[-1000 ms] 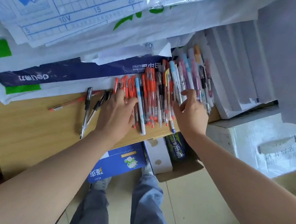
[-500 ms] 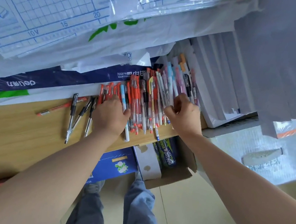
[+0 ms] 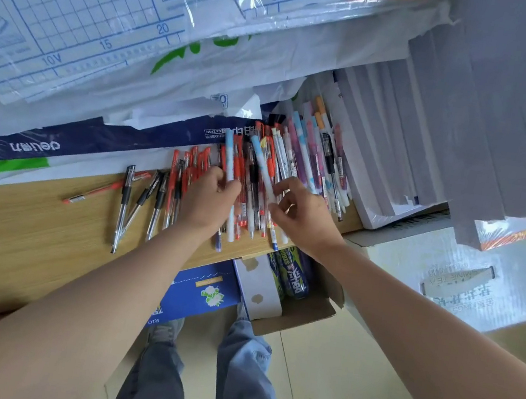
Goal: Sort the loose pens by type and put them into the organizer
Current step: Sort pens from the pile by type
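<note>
Head view looks down on a wooden worktop (image 3: 27, 239) where the pens lie in rough groups, so the sorting looks partly done and the filing not yet begun. At the left, a few clear pens with black grips (image 3: 124, 199) lie side by side, apart from the rest, with a lone red pen (image 3: 102, 189) askew just beside them. Right of these comes a dense row of red pens (image 3: 191, 168), then a mixed band under the hands, and at the far right a cluster of pastel pens (image 3: 309, 153) lies against tall white stacks (image 3: 374, 154).

The left hand (image 3: 209, 196) has its fingers curled round a blue-and-white pen (image 3: 229, 150), which is lifted at an angle over the red ones. The right hand (image 3: 305, 217) pinches a pale blue pen (image 3: 260, 159) between thumb and fingertips, tip pointing away to the far side. Both picked pens seem to belong with the pastel cluster, so the job in hand is probably pulling strays out of the red row.

Nothing I can name as the organizer shows; the white stacks may be part of it, but I cannot tell. By my judgement every pen has yet to go in, and the middle band needs separating first
</note>
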